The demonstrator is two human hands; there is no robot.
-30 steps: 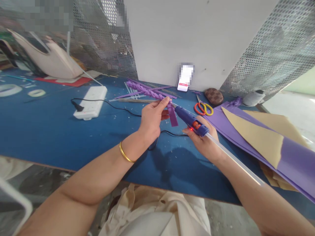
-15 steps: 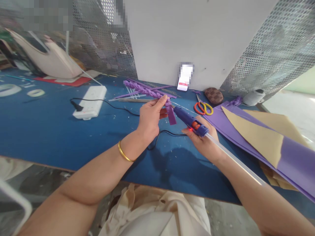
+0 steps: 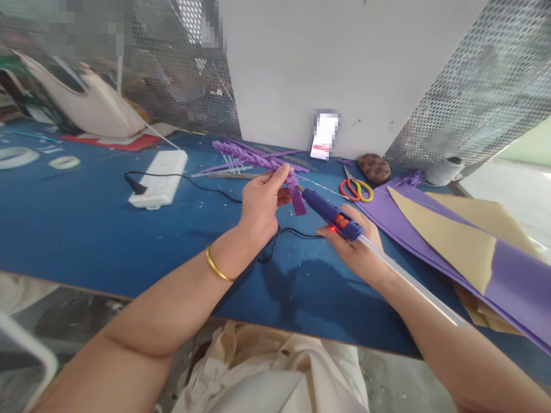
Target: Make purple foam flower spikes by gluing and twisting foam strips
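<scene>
My left hand (image 3: 263, 201) pinches the near end of a purple braided stem (image 3: 245, 154) between thumb and fingers. From that end hangs a flat purple strip (image 3: 297, 198). Wrapped around a blue glue gun (image 3: 331, 213) is my right hand (image 3: 359, 252), palm below it. The gun's nozzle points left, right beside the purple strip; whether it touches cannot be made out. A red light glows on the gun, and a long clear glue stick (image 3: 413, 282) sticks out of its back. Its black cord (image 3: 297, 230) runs behind my left wrist.
A white power strip (image 3: 159, 179) with a black plug lies at left. Thin wires and purple strips (image 3: 275, 154) lie behind my left hand. Scissors (image 3: 356, 189), a checkered pouch (image 3: 374, 167) and purple and tan sheets (image 3: 439, 229) are at right. A phone (image 3: 325, 135) leans on the white board.
My left hand and the braided stem have shifted slightly left. The glue gun in my right hand has moved a touch left as well, staying close to the strip.
</scene>
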